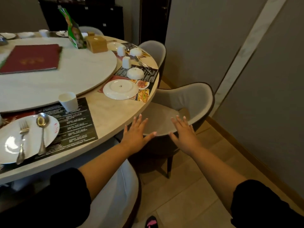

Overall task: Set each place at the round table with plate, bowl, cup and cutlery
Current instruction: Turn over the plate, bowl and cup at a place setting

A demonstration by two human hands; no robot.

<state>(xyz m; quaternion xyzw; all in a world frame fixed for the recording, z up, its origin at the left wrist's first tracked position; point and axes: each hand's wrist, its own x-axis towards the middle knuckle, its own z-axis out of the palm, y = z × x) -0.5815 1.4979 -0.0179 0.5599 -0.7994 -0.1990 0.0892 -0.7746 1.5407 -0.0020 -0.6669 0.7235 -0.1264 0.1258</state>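
My left hand [135, 134] and my right hand [184, 134] hover open, fingers spread, over a grey chair [185, 102] at the edge of the round table [111, 111]. Neither holds anything. Near me a white plate [9, 145] carries a fork [23, 139] and a spoon [42, 129], with an upright white cup [68, 101] behind it. At the place beyond lie an upside-down plate [120, 89], an upside-down bowl [135, 73], an upside-down cup [126, 62] and cutlery [144, 65]. A further place has a plate, cup [121, 50] and bowl [135, 51].
A white turntable [65, 76] fills the table's middle, bearing a red menu folder [32, 57], a wooden box [97, 43] and a green packet [74, 30]. Printed placemats [77, 122] lie under the settings. Another chair [154, 50] stands farther back; one is below my arms. A wall is at right.
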